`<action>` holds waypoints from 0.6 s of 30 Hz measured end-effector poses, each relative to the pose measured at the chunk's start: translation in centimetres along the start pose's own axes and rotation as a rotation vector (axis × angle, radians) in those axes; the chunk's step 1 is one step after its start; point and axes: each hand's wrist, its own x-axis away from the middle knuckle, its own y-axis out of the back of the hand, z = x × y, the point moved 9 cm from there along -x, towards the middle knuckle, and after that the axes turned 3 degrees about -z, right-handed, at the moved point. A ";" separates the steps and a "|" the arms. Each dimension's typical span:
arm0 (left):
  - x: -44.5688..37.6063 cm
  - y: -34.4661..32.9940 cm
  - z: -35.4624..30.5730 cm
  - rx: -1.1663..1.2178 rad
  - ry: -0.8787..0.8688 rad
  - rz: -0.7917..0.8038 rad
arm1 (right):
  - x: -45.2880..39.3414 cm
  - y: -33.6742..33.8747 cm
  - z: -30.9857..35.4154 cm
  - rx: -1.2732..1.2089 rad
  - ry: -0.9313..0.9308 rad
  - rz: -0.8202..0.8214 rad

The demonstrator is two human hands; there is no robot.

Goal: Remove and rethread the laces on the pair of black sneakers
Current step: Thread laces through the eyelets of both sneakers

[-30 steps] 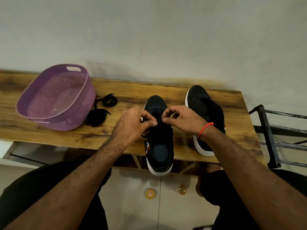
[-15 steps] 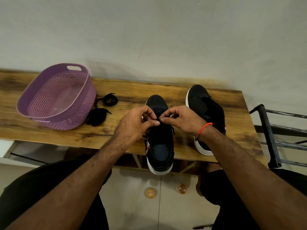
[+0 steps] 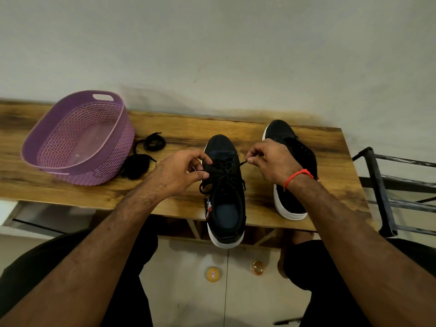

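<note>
Head view: left hand (image 3: 175,172) and right hand (image 3: 273,161) sit on each side of the near sneaker (image 3: 225,192). Each hand pinches a bit of the black lace (image 3: 225,167) with thumb and fingertip. The left hand pinches it at the shoe's left side. The right hand pinches the lace end and holds it out to the right, so that bit looks pulled straight. The other fingers of both hands are curled in.

The near sneaker stands on the wooden table (image 3: 259,135) with its toe toward the wall. Its heel sticks out past the front edge of the table. The second sneaker (image 3: 292,171) stands just to the right, partly behind the right hand and wrist, and its heel is close to the front edge too.

A loose black lace (image 3: 141,154) lies in a heap between the near sneaker and the purple basket (image 3: 77,140). The basket sits at the left, touching the heap. There is bare wood behind the shoes, up to the wall. A dark metal frame (image 3: 382,192) stands past the table's right edge
</note>
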 end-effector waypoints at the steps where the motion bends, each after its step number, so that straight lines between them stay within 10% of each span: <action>1: 0.0 0.2 0.1 -0.009 0.006 -0.013 | -0.1 -0.1 -0.2 0.019 -0.003 -0.013; 18: -0.5 -0.9 -2.2 0.010 -0.226 -0.199 | 0.7 -1.3 1.1 0.093 0.079 0.089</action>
